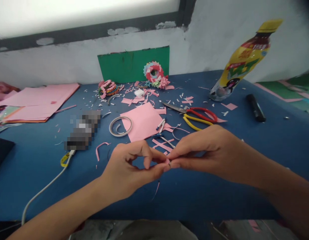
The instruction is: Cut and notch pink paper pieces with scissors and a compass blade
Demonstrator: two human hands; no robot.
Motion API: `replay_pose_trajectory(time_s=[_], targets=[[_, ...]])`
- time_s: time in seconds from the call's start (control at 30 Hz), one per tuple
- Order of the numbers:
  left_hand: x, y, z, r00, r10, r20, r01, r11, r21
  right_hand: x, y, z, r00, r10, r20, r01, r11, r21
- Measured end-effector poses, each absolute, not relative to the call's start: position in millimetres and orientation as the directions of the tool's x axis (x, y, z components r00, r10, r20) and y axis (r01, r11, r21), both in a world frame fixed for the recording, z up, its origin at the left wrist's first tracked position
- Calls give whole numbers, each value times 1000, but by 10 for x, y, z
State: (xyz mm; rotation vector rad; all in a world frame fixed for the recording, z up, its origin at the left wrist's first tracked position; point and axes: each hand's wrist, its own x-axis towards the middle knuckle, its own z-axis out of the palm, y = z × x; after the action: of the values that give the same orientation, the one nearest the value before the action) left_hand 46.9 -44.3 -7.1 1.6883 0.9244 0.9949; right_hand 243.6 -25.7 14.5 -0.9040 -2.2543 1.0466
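My left hand (136, 163) and my right hand (207, 151) meet above the front of the blue table. Between their fingertips they pinch a tiny pink paper piece (167, 161), mostly hidden by the fingers. Just beyond the hands lie a square pink paper sheet (141, 121), a roll of narrow tape (110, 128) and pink paper strips (162, 146). Scissors (178, 108) with one red and one yellow handle rest behind my right hand, blades pointing back left. A small white-and-blue item (161, 124) lies on the pink sheet's edge.
A tilted-looking yellow-labelled bottle (238, 61) stands at back right, near a black cylinder (255, 107). Folded-paper rings (154, 71) lean on a green board (121, 65). Pink sheets (44, 98) lie at left. A blurred device (83, 130) trails a white cable (46, 186). Paper scraps litter the table (199, 196).
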Motion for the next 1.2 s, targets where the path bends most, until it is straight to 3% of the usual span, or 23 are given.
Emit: replay_pose_trajectory(time_s=[0.37, 0.7, 1.2], targets=[[460, -450, -120, 407, 844, 351, 266, -476, 838, 2403, -278, 121, -650, 726, 223, 402, 577, -711], [459, -440, -154, 404, 858, 316, 270, -442, 856, 2392, -287, 117, -632, 753, 186, 439, 545, -714], [509, -435, -200, 377, 889, 260, 414, -413, 811, 2345, -352, 12, -616, 729, 298, 561, 672, -484]])
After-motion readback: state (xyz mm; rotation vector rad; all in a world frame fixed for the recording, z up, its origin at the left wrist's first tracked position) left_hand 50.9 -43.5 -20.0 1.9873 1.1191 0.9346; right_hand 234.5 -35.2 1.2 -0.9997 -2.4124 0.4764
